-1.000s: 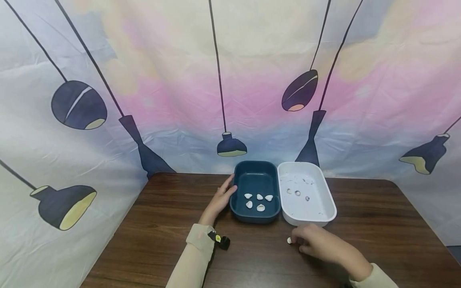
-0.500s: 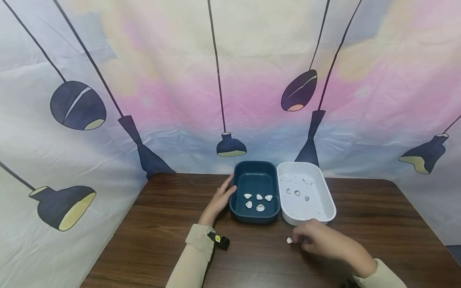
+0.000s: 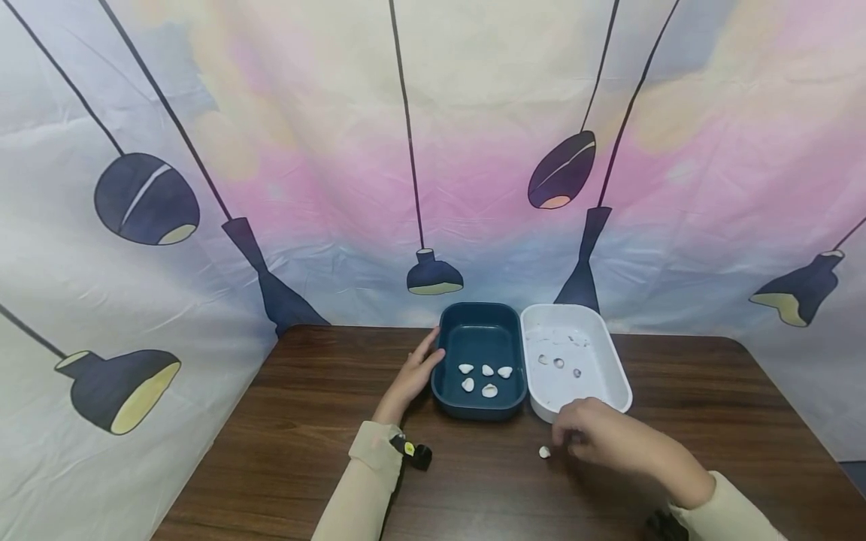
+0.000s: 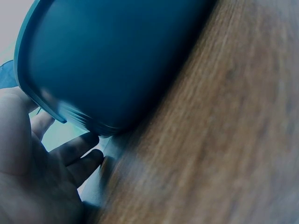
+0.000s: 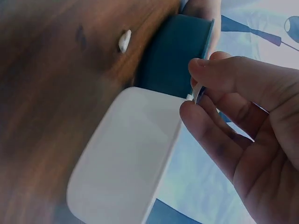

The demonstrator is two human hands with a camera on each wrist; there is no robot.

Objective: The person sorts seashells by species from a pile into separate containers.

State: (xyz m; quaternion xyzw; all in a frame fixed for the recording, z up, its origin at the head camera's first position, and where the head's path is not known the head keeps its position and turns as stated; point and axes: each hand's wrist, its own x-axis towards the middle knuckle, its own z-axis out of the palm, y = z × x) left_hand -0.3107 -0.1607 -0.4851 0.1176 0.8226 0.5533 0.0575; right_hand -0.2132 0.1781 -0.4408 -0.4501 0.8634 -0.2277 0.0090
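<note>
Shell piece in right hand: a small thin pale piece (image 5: 198, 93), pinched between thumb and forefinger; in the right wrist view it sits just above the near rim of the white tray.
Right hand: (image 3: 598, 436) raised over the worktop at the near edge of the white tray, fingers (image 5: 219, 74) curled and grasping the small piece.
Loose shell: one white shell (image 3: 544, 451) lies on the bare wood just left of the right hand, apart from both trays and not touched.
White tray: (image 3: 612, 391) rectangular, on the right of the pair; a few small pieces (image 3: 558, 363) lie on its floor, too small to tell further.
Dark blue tray: (image 3: 448, 402) touching or nearly touching the white tray along their long sides; five white shells (image 3: 485, 379) rest inside, toward its near half.
Left hand: (image 3: 413, 374) lies against the left outer wall of the dark blue tray, fingers (image 4: 77, 149) relaxed and nearly straight, grasping nothing.
Left sleeve: a beige cuff (image 3: 374, 443) with a small black device (image 3: 418, 454) strapped at the wrist.
Worktop: dark brown wood grain (image 3: 304, 436), carrying both trays.
Backdrop: a pastel cloth printed with dark hanging lamps (image 3: 433, 274) stands behind and to both sides of the worktop.
</note>
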